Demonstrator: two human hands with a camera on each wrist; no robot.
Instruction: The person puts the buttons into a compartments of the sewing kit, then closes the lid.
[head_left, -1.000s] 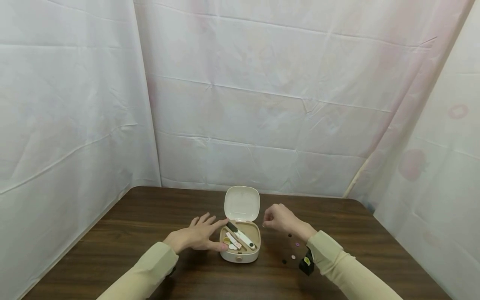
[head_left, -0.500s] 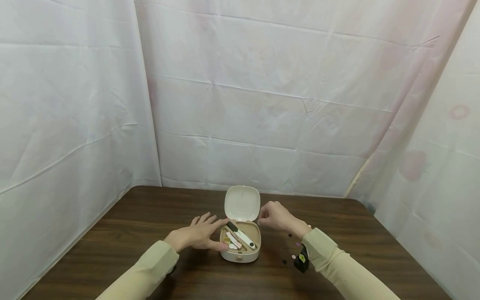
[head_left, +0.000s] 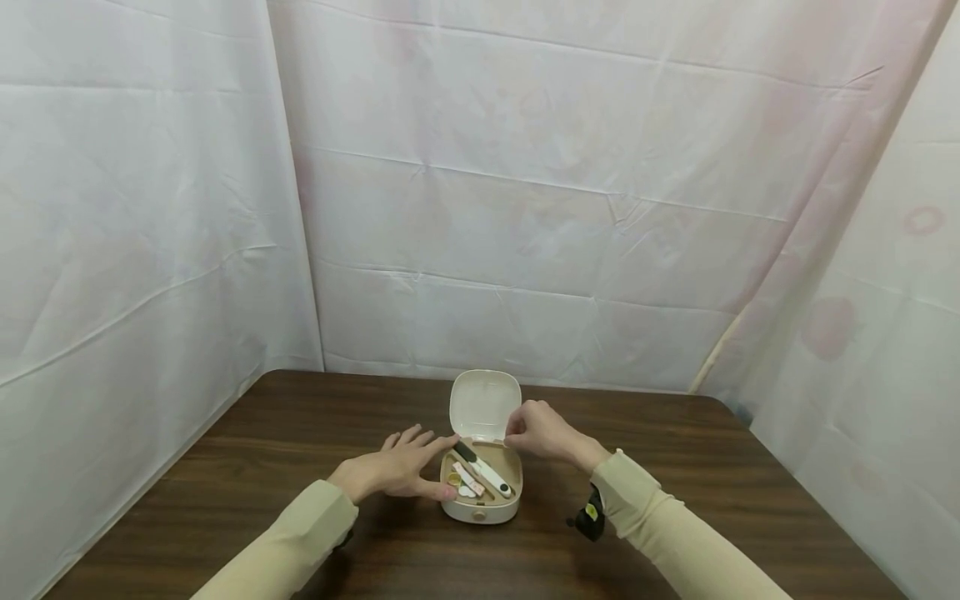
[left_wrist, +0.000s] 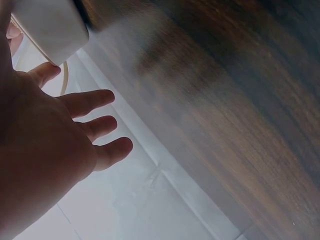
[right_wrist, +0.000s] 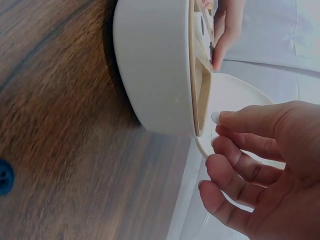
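A smooth, matt cream plastic box (head_left: 480, 492) with its lid (head_left: 484, 405) raised sits on a dark wood-grain table (head_left: 285, 433) with a low sheen; behind the box hangs creased white cloth (head_left: 525, 208), and the sleeves (head_left: 300, 533) look soft, matt fabric.

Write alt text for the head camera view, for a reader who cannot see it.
A person's two hands work at a small cream box with its lid raised, on a dark wooden table. The left hand rests open against the box's left side; the right hand, fingers curled, is at the box's back right corner. White sheets hang behind.
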